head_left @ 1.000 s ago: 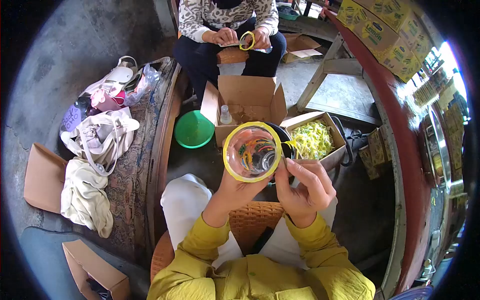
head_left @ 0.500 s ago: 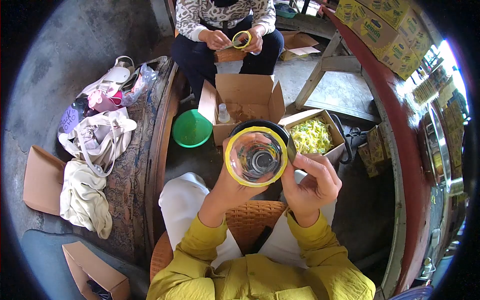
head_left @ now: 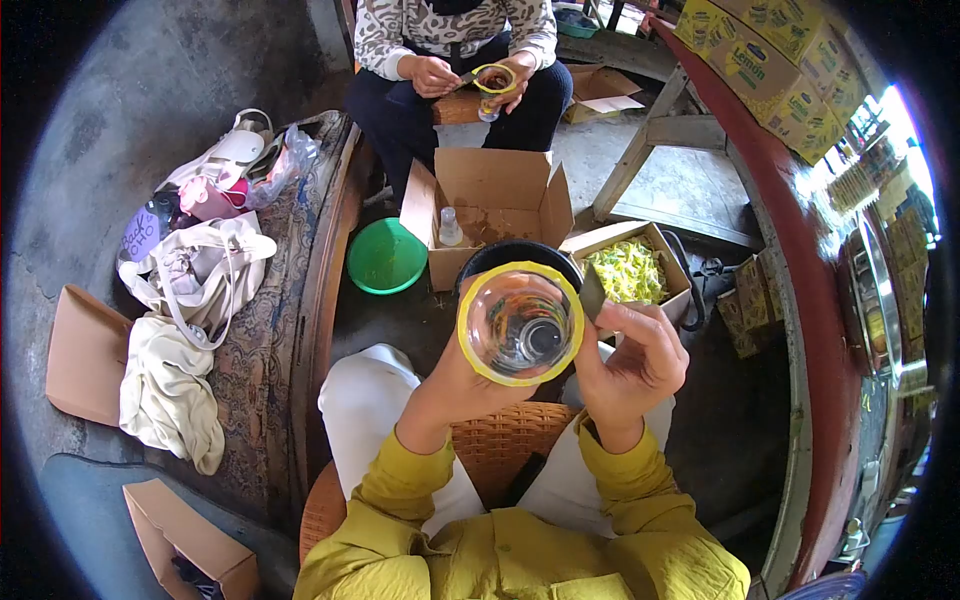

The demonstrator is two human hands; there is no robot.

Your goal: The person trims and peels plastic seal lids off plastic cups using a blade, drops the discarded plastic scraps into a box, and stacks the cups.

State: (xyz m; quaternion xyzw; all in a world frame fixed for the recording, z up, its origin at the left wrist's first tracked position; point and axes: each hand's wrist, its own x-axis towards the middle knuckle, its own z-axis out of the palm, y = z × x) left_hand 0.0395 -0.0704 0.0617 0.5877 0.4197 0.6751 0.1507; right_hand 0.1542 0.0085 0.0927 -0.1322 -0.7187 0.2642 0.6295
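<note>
My left hand (head_left: 448,385) is wrapped round a clear cup (head_left: 525,325) with a yellow rim, its mouth tilted up towards me. In my right hand (head_left: 640,360), pinched between thumb and fingers, is a short dark blade (head_left: 592,292). The blade stands beside the right side of the yellow rim; whether it touches cannot be made out. Its handle, if any, is hidden by my fingers. Just behind the cup shows the edge of a black round container (head_left: 497,256).
Ahead stand an open cardboard box (head_left: 490,168) with a clear cup (head_left: 449,228) inside, a green basin (head_left: 386,258) and a box of yellow-green shavings (head_left: 628,272). Opposite, a seated person (head_left: 455,50) holds a yellow-rimmed cup and a blade. Bags (head_left: 205,270) lie left.
The cup has shifted slightly right and down, and its base now shows further right. The blade has moved a little right and stands more upright. The other person's cup has tipped more upright.
</note>
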